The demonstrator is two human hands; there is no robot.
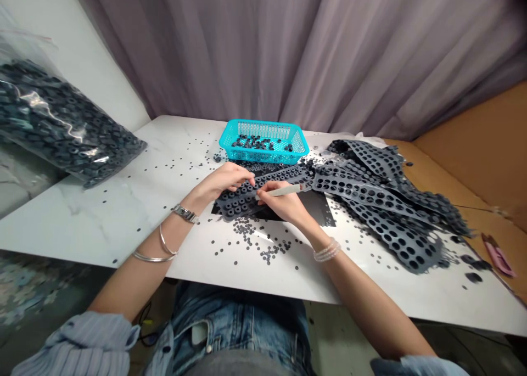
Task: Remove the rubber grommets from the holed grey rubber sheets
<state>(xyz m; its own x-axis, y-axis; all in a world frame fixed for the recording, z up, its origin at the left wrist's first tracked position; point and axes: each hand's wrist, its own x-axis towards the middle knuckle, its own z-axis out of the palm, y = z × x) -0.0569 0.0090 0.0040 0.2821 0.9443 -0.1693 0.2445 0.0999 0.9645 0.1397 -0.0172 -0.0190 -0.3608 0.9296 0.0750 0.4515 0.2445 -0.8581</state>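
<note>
— Far left?
— Clear bag (20,44), dark parts (61,118) inside.
— Next?
— Left hand (228,178), at the ringed dark strip (235,207) on the table (99,222); fingers curled, grip cannot be told. Blue basket (262,156) beyond.
— Then?
— Right hand (285,202), fingers clamped on a pale pen-like tool (288,190).
— Far right?
— Punched strips (370,192), heaped; pink-handled tool (499,258).

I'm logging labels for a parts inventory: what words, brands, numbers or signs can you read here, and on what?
None can be read.
White tool in the right hand: any marking is too small to read.
Metal watch: too small to read.
Clear bag, turquoise basket: no lettering visible.
</note>
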